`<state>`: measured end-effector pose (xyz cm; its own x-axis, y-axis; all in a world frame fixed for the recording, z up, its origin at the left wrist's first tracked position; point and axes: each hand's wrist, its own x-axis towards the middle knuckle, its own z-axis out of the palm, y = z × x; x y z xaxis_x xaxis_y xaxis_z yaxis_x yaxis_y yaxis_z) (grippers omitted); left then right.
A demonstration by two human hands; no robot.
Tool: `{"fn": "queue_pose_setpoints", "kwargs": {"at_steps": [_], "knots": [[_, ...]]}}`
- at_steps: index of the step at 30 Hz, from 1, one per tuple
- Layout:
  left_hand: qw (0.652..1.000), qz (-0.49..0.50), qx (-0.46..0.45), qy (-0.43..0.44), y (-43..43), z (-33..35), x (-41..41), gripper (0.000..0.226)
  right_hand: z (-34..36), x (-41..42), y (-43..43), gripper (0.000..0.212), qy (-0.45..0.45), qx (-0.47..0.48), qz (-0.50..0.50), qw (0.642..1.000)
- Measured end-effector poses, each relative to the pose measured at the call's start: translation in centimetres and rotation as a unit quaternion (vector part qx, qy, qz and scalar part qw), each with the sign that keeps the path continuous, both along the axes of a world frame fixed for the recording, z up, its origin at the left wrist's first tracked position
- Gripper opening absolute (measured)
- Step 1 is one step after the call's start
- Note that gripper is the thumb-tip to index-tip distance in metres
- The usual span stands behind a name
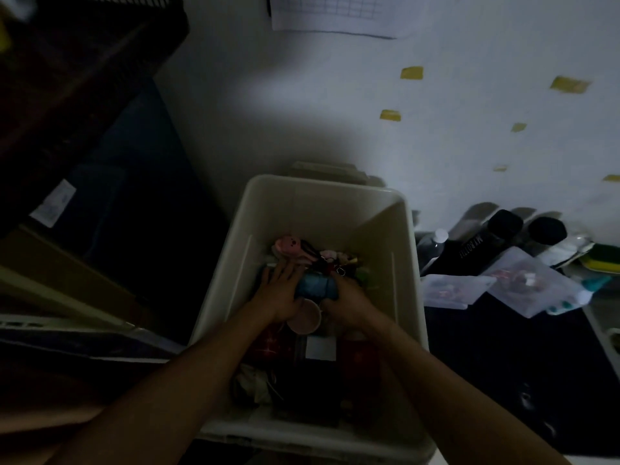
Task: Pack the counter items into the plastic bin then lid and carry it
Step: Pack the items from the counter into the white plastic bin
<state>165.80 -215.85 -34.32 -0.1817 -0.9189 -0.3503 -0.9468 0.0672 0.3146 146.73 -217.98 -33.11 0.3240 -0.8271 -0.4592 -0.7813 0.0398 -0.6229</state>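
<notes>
A white plastic bin (322,199) stands open in the middle of the head view. Both my hands reach down into it. My left hand (280,290) and my right hand (345,302) hold a blue rolled bundle (317,286) from either side, low inside the bin. A pink plush toy (290,246) with keychains lies behind the bundle. A pinkish round cup (305,318) sits just below my hands. Dark red items and a white card (320,347) fill the near end of the bin. The lid (325,169) seems to lean behind the bin against the wall.
On the dark counter to the right lie clear plastic bags (523,283), a clear bottle (436,239), dark bottles (496,229) and a yellow-green item (600,263). A white wall with yellow tape bits rises behind. Dark shelving and boxes (67,129) crowd the left.
</notes>
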Motion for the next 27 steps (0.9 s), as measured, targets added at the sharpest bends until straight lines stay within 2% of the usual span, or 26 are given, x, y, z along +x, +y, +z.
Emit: {"fn": "queue_pose_setpoints", "kwargs": {"at_steps": [3, 5, 10, 14, 22, 27], "knots": [[0.999, 0.001, -0.030, 0.027, -0.1, 1.6, -0.5, 0.072, -0.1, -1.2, -0.5, 0.065, -0.053, -0.017, 0.002, 0.998], [0.998, -0.006, -0.050, 0.044, -0.6, 2.8, -0.9, 0.072, 3.2, -1.7, 0.3, 0.066, -0.082, -0.039, -0.008, 0.996], [0.987, -0.025, -0.143, 0.074, -1.8, 6.3, -3.4, 0.067, 11.0, -3.4, 1.1, 0.041, -0.109, -0.109, -0.033, 0.987], [0.977, -0.050, -0.193, 0.081, -2.5, 8.9, -6.8, 0.062, 14.8, -6.2, 0.8, 0.055, -0.142, -0.148, -0.046, 0.978], [0.957, -0.101, -0.249, 0.112, -5.3, 12.6, -15.8, 0.063, 16.0, -13.9, -1.1, 0.054, -0.156, -0.174, -0.111, 0.966], [0.954, -0.117, -0.229, 0.153, -6.1, 12.8, -21.5, 0.058, 14.4, -20.0, -2.8, 0.054, -0.147, -0.168, -0.149, 0.963]]}}
